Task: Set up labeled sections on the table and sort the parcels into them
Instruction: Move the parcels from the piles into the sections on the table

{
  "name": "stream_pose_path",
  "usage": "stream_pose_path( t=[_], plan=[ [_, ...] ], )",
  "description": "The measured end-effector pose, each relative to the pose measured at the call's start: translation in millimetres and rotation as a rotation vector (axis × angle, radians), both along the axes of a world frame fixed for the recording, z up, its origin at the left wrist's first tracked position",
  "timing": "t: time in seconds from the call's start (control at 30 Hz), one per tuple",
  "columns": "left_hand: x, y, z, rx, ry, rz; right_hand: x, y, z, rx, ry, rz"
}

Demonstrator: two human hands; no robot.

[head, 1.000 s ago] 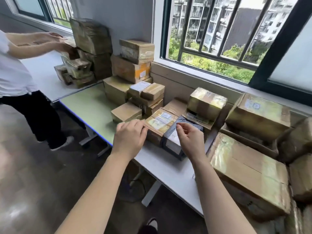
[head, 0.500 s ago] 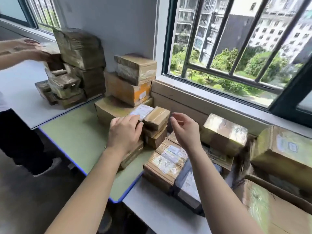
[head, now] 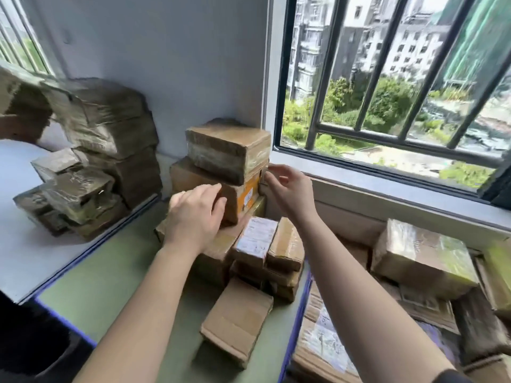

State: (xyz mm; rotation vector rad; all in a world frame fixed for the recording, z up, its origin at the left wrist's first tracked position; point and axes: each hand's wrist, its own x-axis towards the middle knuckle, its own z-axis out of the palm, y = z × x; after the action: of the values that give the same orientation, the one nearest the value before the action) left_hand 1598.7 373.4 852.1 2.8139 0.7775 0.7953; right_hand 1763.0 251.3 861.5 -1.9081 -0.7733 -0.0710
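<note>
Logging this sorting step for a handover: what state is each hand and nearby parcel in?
Left hand: open, fingers on the orange-labelled box.
Right hand: open, beside the top box; contact unclear.
Orange-labelled box: closed, bearing the top box.
Top box: taped shut, upright.
White-labelled parcel: sealed, label up.
Flat carton: closed, lying on the green table.

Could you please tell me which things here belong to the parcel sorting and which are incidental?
Job: left hand, right hand, orange-ended box, taped box on it, labelled parcel, green table.
Incidental: window bars, grey wall, window sill.
</note>
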Motion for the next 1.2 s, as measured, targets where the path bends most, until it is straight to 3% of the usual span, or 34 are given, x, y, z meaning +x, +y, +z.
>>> stream_pose_path(
  t=[0.27,0.53,0.87,1.0,1.2],
  plan=[
    [-9,68,-8,-0.027,0.023,-0.014,16,104,2,-0.063,-0.044,-0.057],
    [-11,101,-25,-0.056,0.02,-0.005,36,139,-5,-0.031,-0.009,-0.129],
    [7,100,-11,-0.227,-0.061,0.039,21,71,16,0.103,-0.008,-0.066],
    [20,79,1,-0.306,-0.162,-0.032,18,25,10,0.081,0.096,0.043],
    [30,43,7,-0.302,-0.345,-0.195,8,-44,11,0.222,0.138,-0.022]
  ],
)
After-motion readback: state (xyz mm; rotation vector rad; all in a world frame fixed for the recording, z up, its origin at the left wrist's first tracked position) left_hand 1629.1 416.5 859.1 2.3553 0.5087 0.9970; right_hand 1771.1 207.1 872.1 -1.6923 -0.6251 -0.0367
